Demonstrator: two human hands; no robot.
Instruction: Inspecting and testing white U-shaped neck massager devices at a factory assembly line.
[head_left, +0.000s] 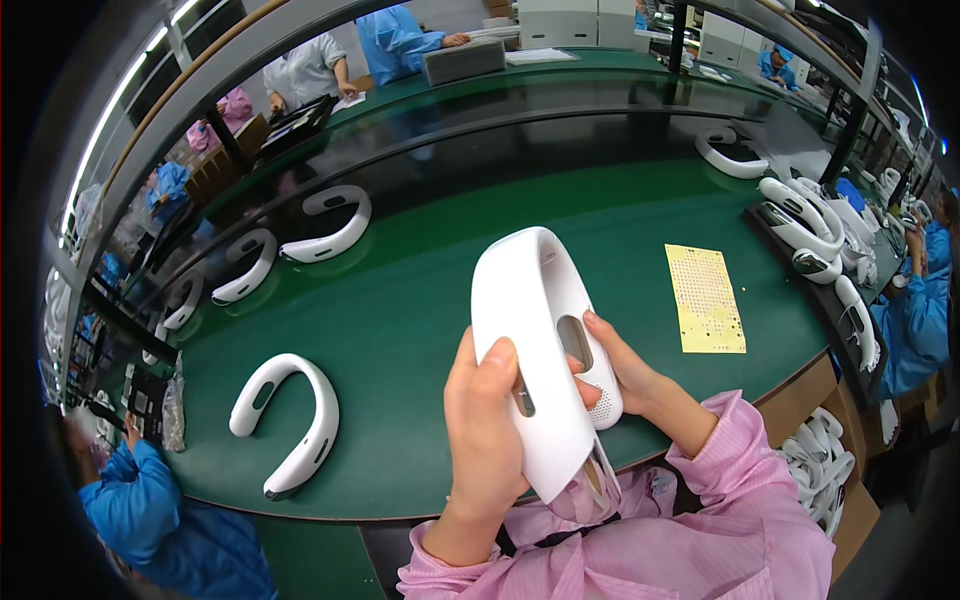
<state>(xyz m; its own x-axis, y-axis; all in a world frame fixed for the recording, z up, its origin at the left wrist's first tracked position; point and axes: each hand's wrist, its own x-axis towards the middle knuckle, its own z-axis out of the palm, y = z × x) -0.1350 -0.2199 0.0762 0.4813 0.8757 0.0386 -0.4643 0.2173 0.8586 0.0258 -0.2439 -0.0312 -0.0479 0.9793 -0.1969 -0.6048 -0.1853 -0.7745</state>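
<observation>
A white, curved neckband-shaped device casing (pixel 532 340) is held up in front of me, above the table's near edge. My left hand (pixel 482 420) grips its left side, the thumb by an oval slot. On the other side my right hand (pixel 635 375) holds the arm with a slot and a patch of small holes, fingers reaching into the gap between the arms. A clear or shiny piece (pixel 590 490) shows at the casing's lower end; its kind I cannot make out. To the left, a similar white casing (pixel 318 420) lies on the green table.
The green table (pixel 400 330) carries a yellow dotted sheet (pixel 705 300) at right. Several white casings, one of them (pixel 335 225), line the far side. A black tray (pixel 835 310) holds more at far right. A cardboard box (pixel 850 500) with white parts stands below. Co-workers in blue sit either side.
</observation>
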